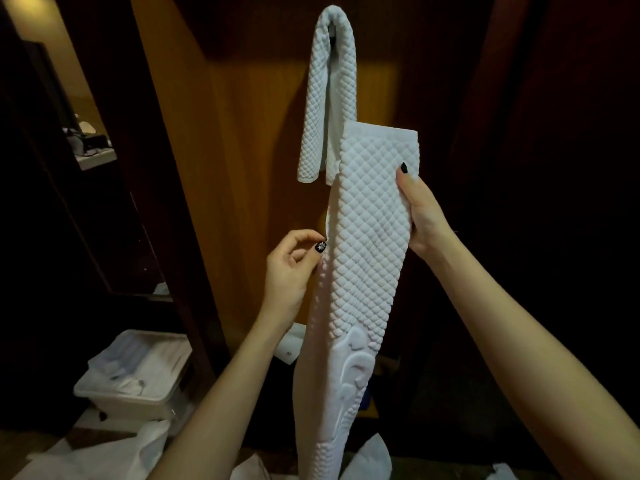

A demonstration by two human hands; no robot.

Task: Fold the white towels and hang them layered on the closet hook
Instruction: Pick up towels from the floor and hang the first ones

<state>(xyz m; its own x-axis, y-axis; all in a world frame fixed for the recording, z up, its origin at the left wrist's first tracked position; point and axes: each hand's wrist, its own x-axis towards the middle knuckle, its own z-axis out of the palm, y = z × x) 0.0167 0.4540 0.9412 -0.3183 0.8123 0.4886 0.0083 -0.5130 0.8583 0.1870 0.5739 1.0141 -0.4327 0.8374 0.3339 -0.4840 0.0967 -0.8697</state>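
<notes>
One white quilted towel (329,98) hangs folded over a hook high on the wooden closet panel; the hook itself is hidden under it. A second white towel (363,244), folded into a long narrow strip, hangs upright in front of me, its top just below and right of the first. My right hand (420,216) grips its upper right edge, thumb on the front. My left hand (291,268) pinches its left edge lower down. An embossed pattern shows on the strip's lower part.
A white plastic bin (138,379) with cloth in it stands on the floor at lower left. More white cloth (114,455) lies along the bottom. A dark doorway (62,168) opens on the left, and a dark closet side (554,168) lies on the right.
</notes>
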